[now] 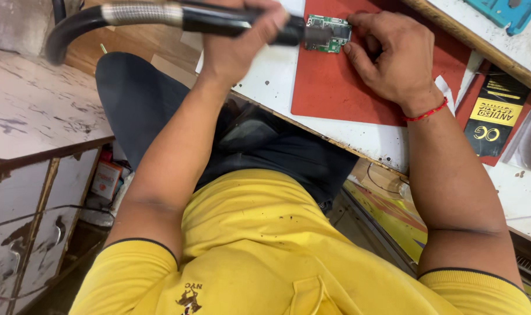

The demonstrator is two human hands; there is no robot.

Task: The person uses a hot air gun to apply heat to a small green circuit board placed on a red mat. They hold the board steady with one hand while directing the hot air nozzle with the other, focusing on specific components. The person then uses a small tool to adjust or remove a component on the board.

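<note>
White bench (265,81), red mat (329,87): left grip (236,44) clenched on hot-air wand (219,20); right grip (388,55) pins green circuit board (331,32).

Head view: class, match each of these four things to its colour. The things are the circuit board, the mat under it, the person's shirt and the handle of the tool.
Things:
1. circuit board
2. mat
3. shirt
4. tool handle

Colours:
A. red
B. black
C. green
D. yellow

Pairs: 1-C, 2-A, 3-D, 4-B
</note>
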